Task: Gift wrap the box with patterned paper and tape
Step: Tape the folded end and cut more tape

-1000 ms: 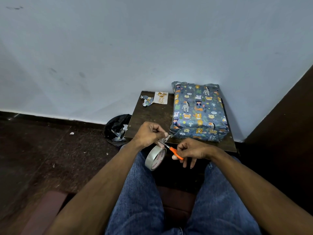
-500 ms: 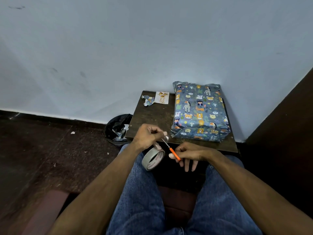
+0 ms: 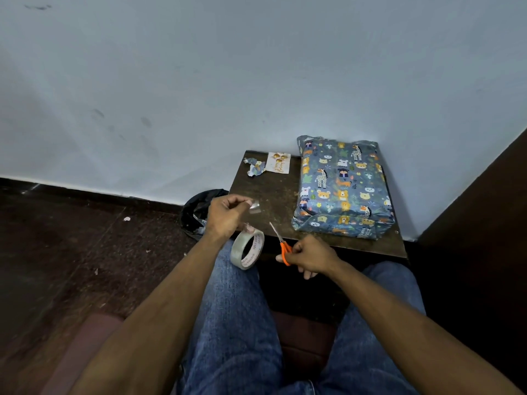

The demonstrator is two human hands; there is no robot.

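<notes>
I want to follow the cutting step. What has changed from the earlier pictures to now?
The tape strip is now cut free: the left hand has lifted it up and left, away from the scissors, which the right hand has drawn back. The tape roll still hangs from the left hand. The wrapped box stayed put.

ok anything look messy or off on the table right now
Only minor things: crumpled paper scraps lie at the table's far left corner beside a small card, and the wrapped box's far end looks bunched.
</notes>
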